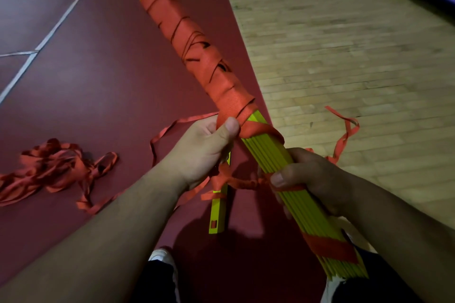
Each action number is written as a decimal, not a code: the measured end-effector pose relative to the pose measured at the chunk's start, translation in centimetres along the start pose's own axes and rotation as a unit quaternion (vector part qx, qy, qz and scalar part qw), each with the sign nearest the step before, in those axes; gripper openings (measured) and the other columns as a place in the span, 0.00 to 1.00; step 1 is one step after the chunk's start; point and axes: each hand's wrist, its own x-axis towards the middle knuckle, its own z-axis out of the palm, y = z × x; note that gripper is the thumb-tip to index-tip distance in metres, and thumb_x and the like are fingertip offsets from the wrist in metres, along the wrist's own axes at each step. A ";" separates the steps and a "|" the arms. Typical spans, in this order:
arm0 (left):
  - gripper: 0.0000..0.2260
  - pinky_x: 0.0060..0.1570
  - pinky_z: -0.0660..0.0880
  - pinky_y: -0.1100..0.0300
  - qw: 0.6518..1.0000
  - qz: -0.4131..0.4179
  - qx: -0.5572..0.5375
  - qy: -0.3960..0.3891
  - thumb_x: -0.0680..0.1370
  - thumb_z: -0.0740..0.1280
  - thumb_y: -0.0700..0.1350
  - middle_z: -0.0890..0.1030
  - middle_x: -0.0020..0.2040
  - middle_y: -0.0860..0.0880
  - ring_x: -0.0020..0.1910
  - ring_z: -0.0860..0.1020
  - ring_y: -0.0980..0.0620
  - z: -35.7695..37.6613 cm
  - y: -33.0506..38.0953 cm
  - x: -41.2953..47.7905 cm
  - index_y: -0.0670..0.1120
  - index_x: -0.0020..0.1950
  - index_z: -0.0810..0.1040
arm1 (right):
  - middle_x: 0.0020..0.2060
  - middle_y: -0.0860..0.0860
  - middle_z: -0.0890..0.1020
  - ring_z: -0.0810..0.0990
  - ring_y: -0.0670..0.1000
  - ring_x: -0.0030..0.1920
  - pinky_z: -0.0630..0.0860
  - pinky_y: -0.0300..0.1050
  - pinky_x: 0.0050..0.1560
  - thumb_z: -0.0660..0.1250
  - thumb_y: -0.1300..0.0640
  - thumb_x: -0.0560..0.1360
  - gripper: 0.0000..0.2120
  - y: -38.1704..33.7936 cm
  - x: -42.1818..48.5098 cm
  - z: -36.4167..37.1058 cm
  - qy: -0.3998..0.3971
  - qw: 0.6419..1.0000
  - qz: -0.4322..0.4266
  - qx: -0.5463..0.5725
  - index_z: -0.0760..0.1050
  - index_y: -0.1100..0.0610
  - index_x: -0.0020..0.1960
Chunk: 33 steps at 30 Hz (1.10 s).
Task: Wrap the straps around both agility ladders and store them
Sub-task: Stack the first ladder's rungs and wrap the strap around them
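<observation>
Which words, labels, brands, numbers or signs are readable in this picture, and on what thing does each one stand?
None: no readable text shows.
The yellow rung bundle, the orange strap and the loose rung are blank.
The white lines on the red floor are court markings, not letters.

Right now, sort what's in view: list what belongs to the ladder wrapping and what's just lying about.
Job: yellow rung bundle, orange strap wound round it, loose strap pile, separate yellow rung, left hand gripping the strap, right hand holding the bundle.
Just there: red floor, wooden floor, white shoe.
</observation>
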 end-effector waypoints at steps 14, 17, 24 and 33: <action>0.17 0.20 0.59 0.66 0.975 -0.050 0.086 0.198 0.79 0.65 0.55 0.66 0.18 0.56 0.17 0.62 0.61 1.2 -0.9 0.5 0.49 0.33 0.69 | 0.49 0.46 0.83 0.82 0.51 0.50 0.79 0.50 0.50 0.74 0.37 0.69 0.26 0.5 0.6 0.9 0.275 0.838 -0.014 -0.471 0.71 0.43 0.62; 0.16 0.21 0.60 0.66 0.984 -0.032 0.095 0.145 0.79 0.64 0.52 0.66 0.21 0.57 0.19 0.61 0.62 1.2 -0.5 0.5 0.49 0.34 0.68 | 0.45 0.48 0.82 0.81 0.54 0.47 0.78 0.50 0.47 0.69 0.38 0.74 0.19 0.5 0.6 0.6 0.307 0.823 -0.017 -0.477 0.72 0.46 0.60; 0.14 0.23 0.61 0.69 0.994 -0.041 0.098 0.029 0.77 0.60 0.54 0.68 0.26 0.54 0.23 0.62 0.59 -1.0 -0.5 0.6 0.43 0.45 0.76 | 0.39 0.46 0.84 0.82 0.48 0.42 0.79 0.51 0.46 0.73 0.42 0.71 0.12 0.5 0.4 -0.5 0.293 0.884 -0.027 -0.363 0.80 0.49 0.48; 0.20 0.26 0.64 0.69 0.996 -0.064 0.058 0.004 0.76 0.60 0.54 0.71 0.25 0.56 0.24 0.65 0.60 -1.7 -0.5 0.5 0.35 0.49 0.75 | 0.38 0.50 0.86 0.84 0.49 0.40 0.79 0.51 0.47 0.75 0.48 0.73 0.07 0.2 0.0 0.1 0.236 0.931 -0.041 -0.275 0.82 0.51 0.45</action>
